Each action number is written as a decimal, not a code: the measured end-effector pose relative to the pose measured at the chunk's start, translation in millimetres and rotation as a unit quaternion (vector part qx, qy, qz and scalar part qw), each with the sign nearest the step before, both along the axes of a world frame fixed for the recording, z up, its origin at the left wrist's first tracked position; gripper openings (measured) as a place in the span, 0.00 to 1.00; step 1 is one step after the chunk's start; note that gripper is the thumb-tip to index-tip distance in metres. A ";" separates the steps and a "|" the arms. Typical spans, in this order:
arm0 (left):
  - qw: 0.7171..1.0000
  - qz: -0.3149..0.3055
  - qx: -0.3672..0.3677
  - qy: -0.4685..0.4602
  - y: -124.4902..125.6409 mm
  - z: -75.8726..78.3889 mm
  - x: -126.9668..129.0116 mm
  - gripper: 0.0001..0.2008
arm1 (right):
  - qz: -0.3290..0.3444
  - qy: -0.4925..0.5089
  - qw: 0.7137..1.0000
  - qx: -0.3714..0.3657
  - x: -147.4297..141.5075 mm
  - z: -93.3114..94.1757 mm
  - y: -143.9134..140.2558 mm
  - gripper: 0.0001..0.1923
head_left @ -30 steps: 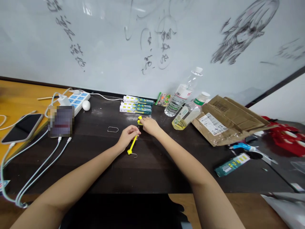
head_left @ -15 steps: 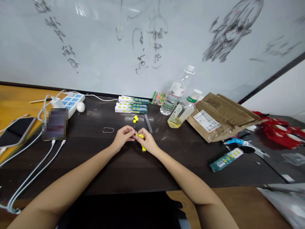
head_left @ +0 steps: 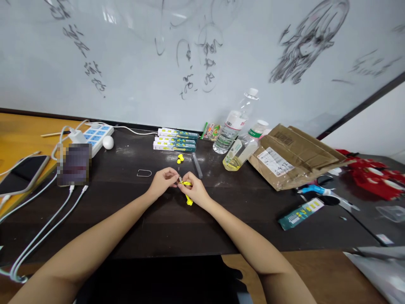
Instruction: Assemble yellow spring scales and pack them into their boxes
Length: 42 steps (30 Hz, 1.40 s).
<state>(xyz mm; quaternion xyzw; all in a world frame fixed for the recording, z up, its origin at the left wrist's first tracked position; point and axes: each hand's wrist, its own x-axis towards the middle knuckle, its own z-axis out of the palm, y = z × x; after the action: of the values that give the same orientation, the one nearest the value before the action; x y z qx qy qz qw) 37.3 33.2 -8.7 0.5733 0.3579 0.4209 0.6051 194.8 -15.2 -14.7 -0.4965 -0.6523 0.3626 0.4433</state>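
Observation:
Above the dark desk, my right hand (head_left: 196,191) is closed around a small yellow plastic piece (head_left: 189,201), whose knobbed end sticks out below the fingers. A thin shiny metal bit (head_left: 180,179) shows at its upper end, between my two hands. My left hand (head_left: 163,183) pinches right beside that bit with thumb and fingertips; what lies inside the pinch is too small to make out. Just beyond the hands lie small loose yellow pieces (head_left: 180,158) and a narrow grey translucent strip (head_left: 196,165). To the left rests a U-shaped wire (head_left: 144,173).
Several slim printed boxes (head_left: 175,145) lie by the whiteboard (head_left: 133,63). Two bottles, one of water (head_left: 226,135) and one with yellow liquid (head_left: 236,154), stand before a cardboard parcel (head_left: 291,156). A power strip (head_left: 99,135) and cables are left; scissors (head_left: 341,200) and another box (head_left: 300,214) right.
The yellow piece in my right hand has tilted slightly, its lower end now a little lower and further left. Both hands stay close together in nearly the same place.

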 end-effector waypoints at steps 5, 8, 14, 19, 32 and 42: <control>1.000 0.001 0.019 -0.017 -1.8 1.8 0.2 0.12 | 0.000 -0.037 0.999 0.024 1.1 -2.9 -0.9 0.13; 0.999 -0.004 0.040 -0.033 -3.8 3.7 1.4 0.11 | -0.007 -0.038 0.999 0.036 0.6 -3.2 -2.7 0.13; 0.996 0.015 0.080 -0.047 -5.1 4.2 2.4 0.10 | 0.042 0.037 0.998 0.011 1.4 -0.9 -5.6 0.09; 0.994 0.044 0.087 -0.049 -8.2 6.2 3.8 0.09 | 0.028 0.088 0.996 -0.019 1.2 -3.0 -4.9 0.07; 0.989 -0.015 0.139 0.041 -14.4 2.4 2.0 0.07 | -0.003 0.111 0.994 -0.014 -1.8 10.4 -4.9 0.11; 0.987 -0.023 0.146 0.068 -17.3 3.5 1.1 0.07 | -0.022 0.029 0.999 -0.024 6.4 21.3 -3.6 0.08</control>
<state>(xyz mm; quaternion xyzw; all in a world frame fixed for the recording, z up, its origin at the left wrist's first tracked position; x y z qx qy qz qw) 38.4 15.9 -5.2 0.6911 0.3199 0.4148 0.4980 201.2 -18.8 6.6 -0.5104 -0.6192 0.3831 0.4576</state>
